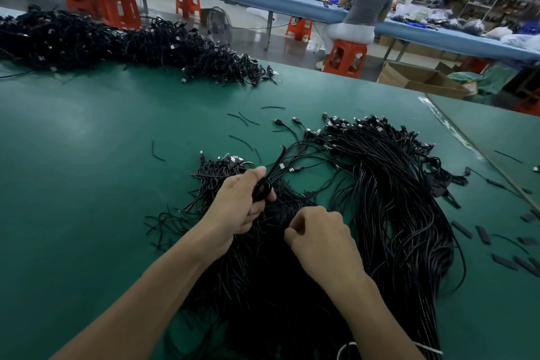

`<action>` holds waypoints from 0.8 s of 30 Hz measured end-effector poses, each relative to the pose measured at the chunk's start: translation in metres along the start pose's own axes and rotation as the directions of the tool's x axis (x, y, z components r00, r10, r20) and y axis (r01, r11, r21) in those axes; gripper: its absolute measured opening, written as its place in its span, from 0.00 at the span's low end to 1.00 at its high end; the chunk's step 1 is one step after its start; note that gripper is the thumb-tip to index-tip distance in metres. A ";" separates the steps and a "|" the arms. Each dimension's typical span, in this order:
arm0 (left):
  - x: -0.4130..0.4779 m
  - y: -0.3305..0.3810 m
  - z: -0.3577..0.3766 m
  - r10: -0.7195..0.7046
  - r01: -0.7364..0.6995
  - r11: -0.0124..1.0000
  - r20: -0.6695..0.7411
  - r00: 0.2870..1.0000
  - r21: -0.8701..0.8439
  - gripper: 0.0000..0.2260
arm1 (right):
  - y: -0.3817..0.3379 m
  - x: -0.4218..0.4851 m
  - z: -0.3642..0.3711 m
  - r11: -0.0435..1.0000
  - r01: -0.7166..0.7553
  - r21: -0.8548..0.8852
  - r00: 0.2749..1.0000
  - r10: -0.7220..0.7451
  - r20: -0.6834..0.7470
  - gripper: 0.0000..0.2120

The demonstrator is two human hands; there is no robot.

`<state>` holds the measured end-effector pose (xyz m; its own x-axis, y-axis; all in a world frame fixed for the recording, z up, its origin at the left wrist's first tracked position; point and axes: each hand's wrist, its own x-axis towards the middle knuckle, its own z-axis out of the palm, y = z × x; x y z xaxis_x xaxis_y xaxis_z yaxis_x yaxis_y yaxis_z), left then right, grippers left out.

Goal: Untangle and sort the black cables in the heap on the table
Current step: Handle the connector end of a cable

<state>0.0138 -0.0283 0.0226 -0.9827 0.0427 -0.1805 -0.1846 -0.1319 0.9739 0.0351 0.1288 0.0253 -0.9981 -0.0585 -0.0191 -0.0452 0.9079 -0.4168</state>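
Plainly, the tangled heap (pixel 257 278) of black cables lies at lower centre of the green desk (pixel 87 161), under both wrists, with a straighter bundle (pixel 394 202) just right of it. The left hand (pixel 238 207) has its fingers curled round a few strands (pixel 262 188) leading up toward the plugs (pixel 282 166). The right hand (pixel 320 240) is curled, thumb against forefinger; whether it pinches a cable I cannot tell. These cables look light, limp and quick to snag, so a hold near a plug end seems best.
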 end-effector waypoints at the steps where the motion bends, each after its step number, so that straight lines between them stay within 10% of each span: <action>1: -0.001 0.000 0.000 0.017 -0.017 1.000 -0.001 1.000 -0.004 0.23 | 0.000 0.000 -0.001 1.000 0.012 -0.006 1.000 -0.012 -0.008 0.04; 16: -0.018 0.010 0.017 0.140 -0.139 0.990 0.158 0.977 -0.018 0.06 | -0.012 0.004 -0.033 0.742 0.341 0.577 0.939 -0.240 -0.246 0.10; 24: -0.020 0.013 0.016 0.269 -0.271 0.963 0.124 0.955 0.001 0.21 | -0.015 -0.001 -0.045 0.742 0.384 0.549 0.923 -0.324 -0.208 0.13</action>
<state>0.0314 -0.0152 0.0413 -0.9860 0.1284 0.1067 0.0888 -0.1374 0.9865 0.0350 0.1340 0.0719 -0.9151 -0.2621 0.3064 -0.3944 0.4238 -0.8154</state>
